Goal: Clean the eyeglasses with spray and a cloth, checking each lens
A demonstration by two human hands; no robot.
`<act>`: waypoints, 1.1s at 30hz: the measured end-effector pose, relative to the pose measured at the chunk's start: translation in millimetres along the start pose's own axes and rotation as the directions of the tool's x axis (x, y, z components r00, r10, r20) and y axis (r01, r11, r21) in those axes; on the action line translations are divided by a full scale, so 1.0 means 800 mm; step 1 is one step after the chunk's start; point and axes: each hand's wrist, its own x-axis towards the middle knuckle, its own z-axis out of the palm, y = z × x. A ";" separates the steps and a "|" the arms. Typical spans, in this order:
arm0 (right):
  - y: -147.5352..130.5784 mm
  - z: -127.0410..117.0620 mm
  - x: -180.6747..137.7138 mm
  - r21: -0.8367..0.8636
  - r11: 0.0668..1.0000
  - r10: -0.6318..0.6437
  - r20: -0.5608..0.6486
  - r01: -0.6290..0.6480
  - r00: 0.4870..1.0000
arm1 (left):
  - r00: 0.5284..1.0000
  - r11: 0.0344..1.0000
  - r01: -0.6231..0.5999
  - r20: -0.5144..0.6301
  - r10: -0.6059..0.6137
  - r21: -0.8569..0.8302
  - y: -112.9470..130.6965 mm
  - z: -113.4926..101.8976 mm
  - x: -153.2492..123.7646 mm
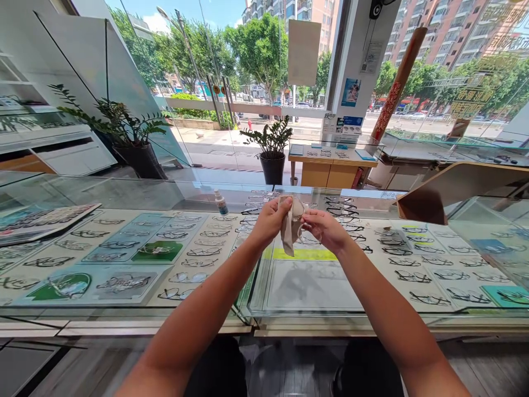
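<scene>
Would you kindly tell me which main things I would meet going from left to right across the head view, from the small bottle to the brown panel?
Small bottle → left hand → cloth → right hand → brown panel.

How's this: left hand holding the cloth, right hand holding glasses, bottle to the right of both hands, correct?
Wrong side: the head view shows the bottle left of both; the left hand holds the cloth, the right hand the glasses.
</scene>
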 end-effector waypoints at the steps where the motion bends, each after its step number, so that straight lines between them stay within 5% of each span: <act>1: -0.002 -0.003 0.001 -0.001 1.000 -0.009 -0.010 0.009 1.000 | 0.999 1.000 0.004 0.036 -0.004 -0.024 -0.001 -0.003 0.002; 8: -0.002 -0.007 0.002 0.027 0.999 0.026 -0.035 -0.026 0.999 | 0.984 0.991 0.086 0.168 -0.067 -0.107 0.004 -0.010 0.000; 20: 0.012 0.021 -0.002 0.058 0.998 0.006 0.009 -0.007 1.000 | 0.989 1.000 -0.016 -0.144 0.020 0.024 0.003 0.008 -0.005; 27: 0.013 0.014 0.002 0.057 0.996 -0.068 -0.066 0.072 0.995 | 0.992 0.989 0.048 -0.107 -0.063 -0.142 -0.006 0.005 0.004; 31: -0.001 0.000 0.002 0.101 0.985 -0.128 -0.141 0.143 0.982 | 0.984 0.985 0.086 -0.144 -0.108 -0.151 -0.006 -0.001 0.006; 33: -0.010 -0.008 0.001 0.108 0.981 -0.144 -0.162 0.162 0.976 | 0.980 0.979 0.175 -0.074 -0.183 -0.103 -0.003 -0.003 0.003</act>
